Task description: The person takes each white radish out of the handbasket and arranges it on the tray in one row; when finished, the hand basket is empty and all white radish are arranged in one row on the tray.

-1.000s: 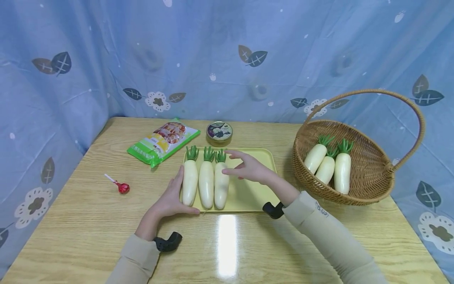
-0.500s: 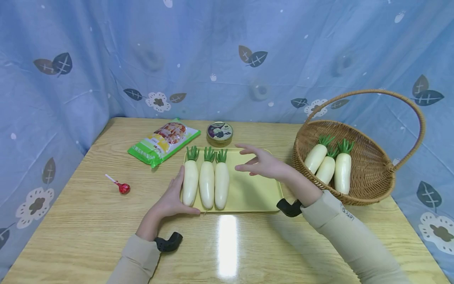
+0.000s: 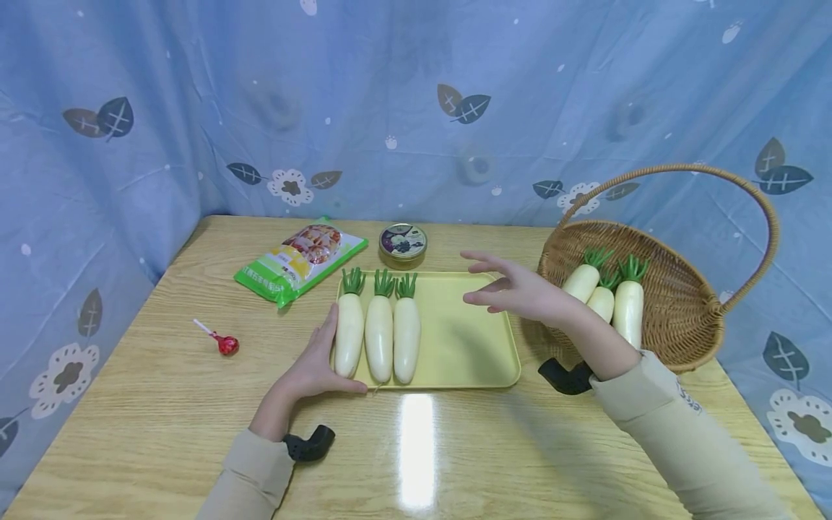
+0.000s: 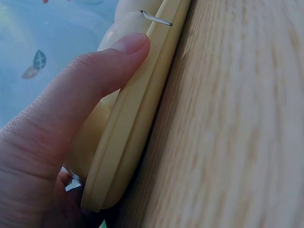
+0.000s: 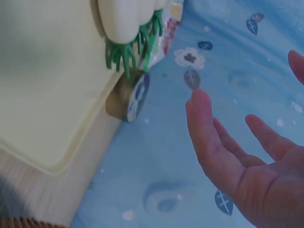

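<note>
Three white radishes with green tops lie side by side on the left part of a yellow tray (image 3: 464,332). At the tray's front left corner my left hand (image 3: 315,368) rests with its fingers along the left edge, beside the leftmost radish (image 3: 349,336). Its thumb (image 4: 116,59) lies straight on the near rim in the left wrist view. My right hand (image 3: 520,289) hangs over the tray's right end, fingers spread and holding nothing. Behind it, a wicker basket (image 3: 682,310) holds three more radishes, partly covered by the right hand and forearm.
A green food packet (image 3: 302,261) lies at the back left, with a round tin (image 3: 402,245) behind the tray. On the left is a red lollipop (image 3: 226,344). The basket's tall handle (image 3: 770,224) arches up at the right; a blue curtain (image 3: 403,108) hangs behind the table.
My right hand has moved away from the third radish, rightward across the tray towards the basket. The left hand and the radishes have stayed where they were.
</note>
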`<state>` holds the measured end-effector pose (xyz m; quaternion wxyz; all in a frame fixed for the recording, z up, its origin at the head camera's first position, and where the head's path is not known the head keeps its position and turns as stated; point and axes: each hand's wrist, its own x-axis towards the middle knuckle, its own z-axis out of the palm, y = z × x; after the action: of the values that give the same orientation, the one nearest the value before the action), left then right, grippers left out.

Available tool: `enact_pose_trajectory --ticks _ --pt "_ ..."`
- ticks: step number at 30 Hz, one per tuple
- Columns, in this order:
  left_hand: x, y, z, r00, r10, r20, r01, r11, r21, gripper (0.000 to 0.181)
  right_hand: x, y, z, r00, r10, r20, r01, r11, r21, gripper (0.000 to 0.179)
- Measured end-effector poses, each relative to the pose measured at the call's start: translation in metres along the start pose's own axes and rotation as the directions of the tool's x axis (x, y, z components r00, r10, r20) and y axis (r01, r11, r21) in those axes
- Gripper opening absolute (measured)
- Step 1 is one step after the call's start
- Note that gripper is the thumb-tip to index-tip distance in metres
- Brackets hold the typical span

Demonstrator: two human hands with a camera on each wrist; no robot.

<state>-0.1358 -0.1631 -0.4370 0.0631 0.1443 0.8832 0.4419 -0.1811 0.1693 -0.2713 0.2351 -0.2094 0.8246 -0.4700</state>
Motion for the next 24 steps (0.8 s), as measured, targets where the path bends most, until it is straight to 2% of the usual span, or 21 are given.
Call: enact_pose_trajectory --ticks 13,24 --pt "0.000 0.000 0.000 1.000 -0.012 0.004 0.012 1.000 0.000 0.143 -0.023 0.003 -0.027 0.997 0.019 -0.071 -0.022 0.999 -0.037 0.068" --pt "0.000 -0.001 0.001 1.000 -0.015 0.002 0.015 1.000 0.001 0.143 -0.040 0.003 -0.049 0.994 0.040 -0.098 -0.051 0.993 -0.107 0.068"
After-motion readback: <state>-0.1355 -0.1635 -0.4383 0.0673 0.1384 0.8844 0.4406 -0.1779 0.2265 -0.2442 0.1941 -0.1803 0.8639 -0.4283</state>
